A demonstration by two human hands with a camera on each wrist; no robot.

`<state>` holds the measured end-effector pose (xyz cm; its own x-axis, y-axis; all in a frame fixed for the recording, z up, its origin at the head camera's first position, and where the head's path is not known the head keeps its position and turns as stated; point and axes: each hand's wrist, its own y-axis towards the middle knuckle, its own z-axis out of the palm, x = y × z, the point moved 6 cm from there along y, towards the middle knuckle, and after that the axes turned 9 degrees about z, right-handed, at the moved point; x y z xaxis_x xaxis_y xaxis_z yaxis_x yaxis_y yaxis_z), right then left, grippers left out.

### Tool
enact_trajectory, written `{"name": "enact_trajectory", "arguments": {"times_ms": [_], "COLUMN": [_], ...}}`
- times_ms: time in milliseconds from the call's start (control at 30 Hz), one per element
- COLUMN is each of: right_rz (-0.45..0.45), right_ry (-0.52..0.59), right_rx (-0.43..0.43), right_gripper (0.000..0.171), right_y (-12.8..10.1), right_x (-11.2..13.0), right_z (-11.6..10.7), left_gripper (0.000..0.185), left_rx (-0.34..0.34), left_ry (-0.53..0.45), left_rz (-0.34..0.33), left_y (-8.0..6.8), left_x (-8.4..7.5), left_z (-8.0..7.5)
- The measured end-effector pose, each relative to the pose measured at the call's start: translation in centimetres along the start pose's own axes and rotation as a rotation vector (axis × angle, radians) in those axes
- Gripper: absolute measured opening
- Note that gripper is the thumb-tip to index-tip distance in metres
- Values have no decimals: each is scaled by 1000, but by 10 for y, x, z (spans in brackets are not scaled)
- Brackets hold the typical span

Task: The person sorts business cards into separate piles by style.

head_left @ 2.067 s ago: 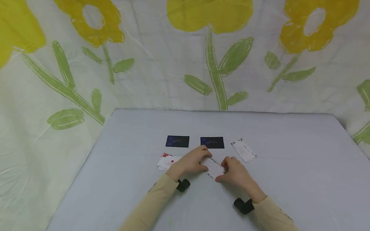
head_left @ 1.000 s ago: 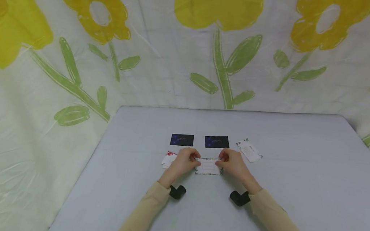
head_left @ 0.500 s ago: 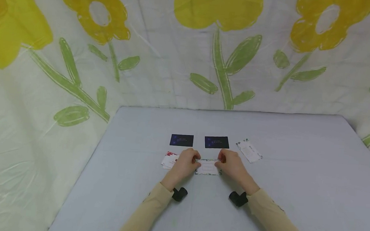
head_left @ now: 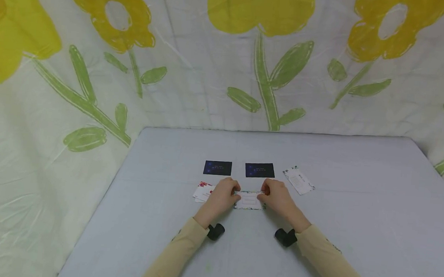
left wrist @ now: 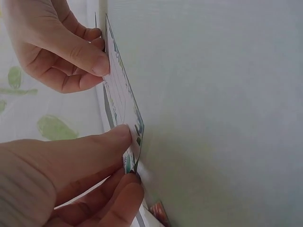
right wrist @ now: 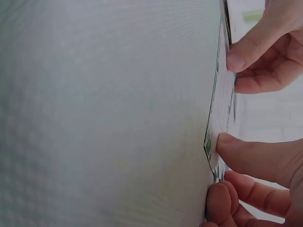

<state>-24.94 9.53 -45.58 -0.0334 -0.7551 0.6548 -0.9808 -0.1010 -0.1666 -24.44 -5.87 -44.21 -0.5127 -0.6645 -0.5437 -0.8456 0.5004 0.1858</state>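
A white card with a green floral border (head_left: 249,200) lies low over the grey table (head_left: 334,251), held at its two short ends. My left hand (head_left: 223,194) pinches its left end and my right hand (head_left: 276,196) pinches its right end. In the left wrist view the card (left wrist: 120,99) runs edge-on along the table, with my left hand (left wrist: 131,158) holding it between the thumb and the fingers beneath. In the right wrist view my right hand (right wrist: 218,170) grips the same card (right wrist: 218,109) in the same way.
Two dark blue cards (head_left: 217,167) (head_left: 259,170) lie side by side beyond the hands. A white floral card (head_left: 298,181) lies slanted to their right. Red-and-white cards (head_left: 202,192) show from behind my left hand. A flower-printed cloth (head_left: 227,69) hangs behind the table.
Both hands have turned the held card from a slant to square with the table's front edge and shifted it slightly left. Over the last half second almost nothing has moved.
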Motion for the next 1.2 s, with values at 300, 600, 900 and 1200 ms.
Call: {"name": "enact_trajectory", "arguments": {"times_ms": [300, 600, 900, 1200], "right_rz": [6, -38, -184, -124], "right_ry": [-43, -83, -8, -8], "right_rx": [11, 2, -207, -311], "right_gripper": [13, 10, 8, 13], "right_y": [0, -1, -11, -18], "right_x": [2, 5, -3, -43], "right_z": [0, 0, -62, -113], "left_gripper": [11, 13, 18, 27], "left_rx": [25, 14, -61, 113], "left_ry": [20, 32, 41, -84], "left_rz": [-29, -7, 111, 217], "left_y": [0, -1, 17, 75], "left_x": [-6, -8, -30, -62], "left_z": [1, 1, -7, 20]}}
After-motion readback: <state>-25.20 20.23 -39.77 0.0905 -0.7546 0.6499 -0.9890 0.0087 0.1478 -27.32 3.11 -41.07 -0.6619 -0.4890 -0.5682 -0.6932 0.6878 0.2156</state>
